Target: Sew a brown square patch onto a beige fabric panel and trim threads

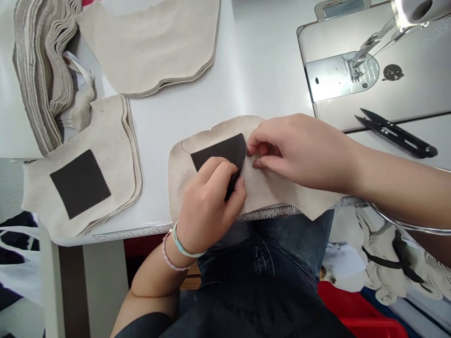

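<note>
A beige fabric piece lies at the table's front edge, with a dark square patch on top of it. A thin curved line is drawn on the fabric near the patch's left corner. My left hand pinches the patch's near edge between thumb and fingers, lifting and bending it. At the patch's right corner is my right hand, its thumb and forefinger drawn close together by the edge. Whatever its fingertips hold, if anything, is hidden.
A sewing machine stands at the upper right, black thread snips in front of it. Stacked beige pieces lie at the back. Another dark square rests on fabric at left. A measuring tape runs along the front edge.
</note>
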Demonstrator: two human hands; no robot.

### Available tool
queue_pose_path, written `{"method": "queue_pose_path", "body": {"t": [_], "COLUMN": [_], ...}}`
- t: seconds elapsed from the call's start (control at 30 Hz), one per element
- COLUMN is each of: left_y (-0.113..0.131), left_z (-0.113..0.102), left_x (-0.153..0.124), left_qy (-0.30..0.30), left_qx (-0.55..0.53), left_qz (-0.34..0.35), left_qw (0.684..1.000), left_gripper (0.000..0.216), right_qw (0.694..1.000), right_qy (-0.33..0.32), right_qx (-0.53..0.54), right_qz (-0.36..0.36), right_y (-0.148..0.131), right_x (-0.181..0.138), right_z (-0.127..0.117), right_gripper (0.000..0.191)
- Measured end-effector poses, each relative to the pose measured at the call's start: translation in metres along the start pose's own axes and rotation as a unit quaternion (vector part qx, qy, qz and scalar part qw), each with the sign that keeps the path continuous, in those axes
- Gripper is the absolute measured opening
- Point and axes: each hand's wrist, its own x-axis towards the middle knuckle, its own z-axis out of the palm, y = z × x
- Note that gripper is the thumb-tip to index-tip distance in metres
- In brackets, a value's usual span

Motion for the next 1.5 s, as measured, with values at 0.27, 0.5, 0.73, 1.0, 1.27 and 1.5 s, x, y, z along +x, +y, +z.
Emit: {"method": "queue_pose_path", "body": {"t": [0.27, 0.5, 0.73, 1.0, 1.27, 1.5], "left_y": [-0.003, -0.004, -0.004, -0.004, -0.005, -0.005], "left_z": [0.001, 0.001, 0.000, 0.001, 0.000, 0.000], "left_x": [-0.001, -0.001, -0.001, -0.001, -0.001, -0.001], "left_qy": [0.010, 0.004, 0.007, 0.013, 0.009, 0.015], "left_qx": [-0.018, -0.024, -0.039, -0.039, -0.039, -0.041], "left_qz": [-0.010, -0.011, -0.015, -0.031, -0.029, -0.031], "left_qw": [1.000, 1.000, 0.999, 0.999, 0.999, 0.999], "left_gripper": [0.004, 0.003, 0.003, 0.006, 0.006, 0.007], "right_qw": [0.999, 0.999, 0.998, 0.998, 0.997, 0.997], "right_qy": [-0.001, 0.018, 0.040, 0.059, 0.038, 0.068], "right_qx": [-0.037, -0.029, 0.042, 0.021, -0.059, 0.001], "right_qz": [-0.014, -0.010, -0.011, -0.028, -0.021, -0.022], "right_y": [-0.003, -0.004, 0.003, -0.001, -0.002, -0.001], "right_x": [0.003, 0.001, -0.004, 0.002, 0.005, 0.000], "right_z": [0.003, 0.006, -0.003, 0.004, 0.013, 0.002], "right_gripper": [0.013, 0.016, 0.012, 0.012, 0.017, 0.013]}}
